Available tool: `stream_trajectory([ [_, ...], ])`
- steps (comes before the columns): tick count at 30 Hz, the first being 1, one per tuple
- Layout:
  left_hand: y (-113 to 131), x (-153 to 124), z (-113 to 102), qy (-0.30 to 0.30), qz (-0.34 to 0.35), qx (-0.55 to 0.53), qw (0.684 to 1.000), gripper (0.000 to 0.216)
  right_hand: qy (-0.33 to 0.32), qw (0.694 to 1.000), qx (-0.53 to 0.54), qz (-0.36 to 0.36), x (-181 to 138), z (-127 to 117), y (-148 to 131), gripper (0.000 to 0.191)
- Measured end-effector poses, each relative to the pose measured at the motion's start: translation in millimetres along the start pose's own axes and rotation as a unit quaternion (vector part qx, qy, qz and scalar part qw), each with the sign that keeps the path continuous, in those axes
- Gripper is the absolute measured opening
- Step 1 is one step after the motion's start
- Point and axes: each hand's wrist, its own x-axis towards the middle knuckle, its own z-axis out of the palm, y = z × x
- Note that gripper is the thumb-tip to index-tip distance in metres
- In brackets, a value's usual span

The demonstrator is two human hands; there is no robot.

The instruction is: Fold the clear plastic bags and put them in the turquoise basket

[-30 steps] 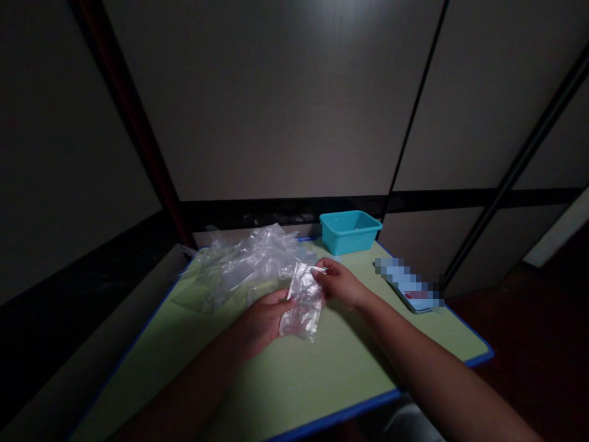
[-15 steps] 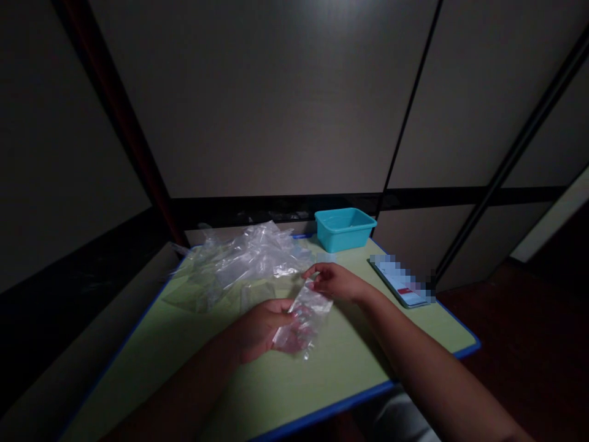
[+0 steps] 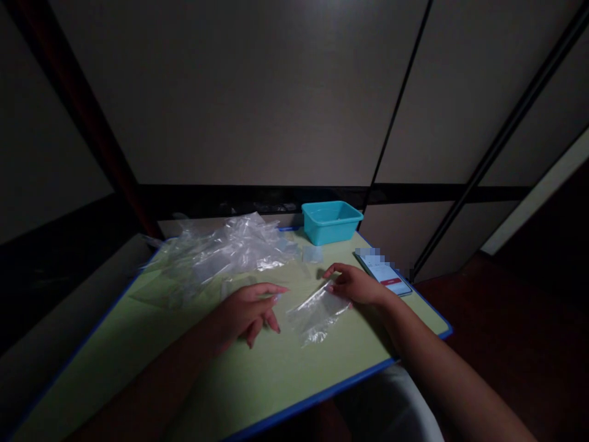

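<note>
A small clear plastic bag (image 3: 317, 313) lies flat on the green table (image 3: 276, 374) between my hands. My right hand (image 3: 352, 284) rests on the bag's upper right corner, its fingers curled down onto the plastic. My left hand (image 3: 248, 310) hovers just left of the bag, fingers spread and empty, its index finger pointing toward the bag. A heap of clear plastic bags (image 3: 216, 255) lies at the table's far left. A tiny clear square (image 3: 313, 253) sits alone near the tub.
A teal plastic tub (image 3: 331, 221) stands at the table's far edge by the wall. A phone (image 3: 384, 276) lies at the right edge, close to my right wrist. The table has a blue rim and meets grey wall panels.
The small bag was held up in both hands; now it lies on the table. My left hand has let go and opened. The view has swung to the right.
</note>
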Motion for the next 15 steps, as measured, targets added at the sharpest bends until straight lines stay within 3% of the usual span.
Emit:
stream_trajectory([
  [3,-2.9,5.3,3.3,0.095,0.094,0.039,0.99,0.025,0.068,0.988,-0.137,-0.014,-5.3,0.0,0.4,0.023],
  [6,-4.6,5.8,8.9,0.153,0.188,0.15,0.959,0.014,0.177,0.947,-0.268,-0.018,-11.1,0.1,-3.5,0.023],
  [8,-5.2,3.6,13.4,0.129,0.259,0.242,0.926,0.012,0.208,0.939,-0.272,-0.043,-17.5,-0.6,-7.0,0.024],
  [10,-5.8,0.4,18.1,0.063,0.307,0.297,0.902,0.017,0.187,0.946,-0.238,-0.115,-26.0,-1.2,-10.4,0.021],
  [13,-7.5,-4.3,22.7,-0.023,0.317,0.314,0.895,0.028,0.118,0.95,-0.184,-0.223,-40.1,1.2,-15.7,0.019],
  [15,-8.7,-6.5,23.0,-0.054,0.303,0.302,0.902,0.029,0.073,0.953,-0.147,-0.256,-48.0,5.1,-18.9,0.019],
])
